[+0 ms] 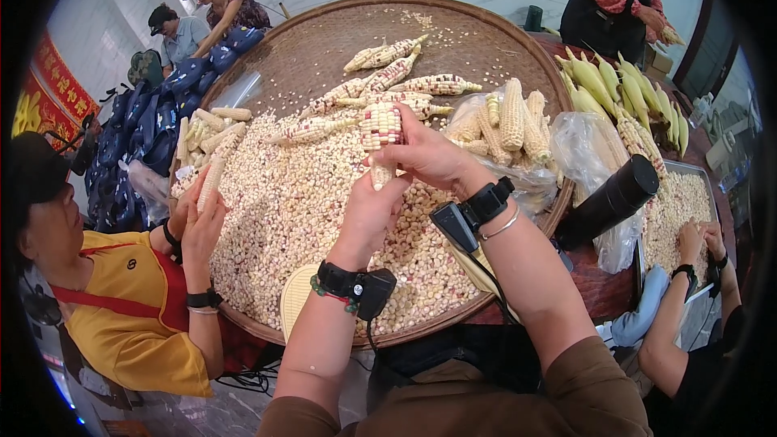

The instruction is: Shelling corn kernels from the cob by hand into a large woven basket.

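My right hand grips a corn cob from its right side, thumb across the front. White and dark red kernels still cover its upper part; lower down, part of it is bare. My left hand is closed around the bottom end of the same cob. Loose kernels lie in a deep layer below both hands, in a large round woven tray. Just beyond the hands, several speckled corn cobs rest on the kernels.
Bare cobs fill a plastic bag at the tray's right; more cobs lie left. A black thermos stands beside the tray's right edge. Husked green corn is at far right. A yellow-shirted person works at left; other people are around.
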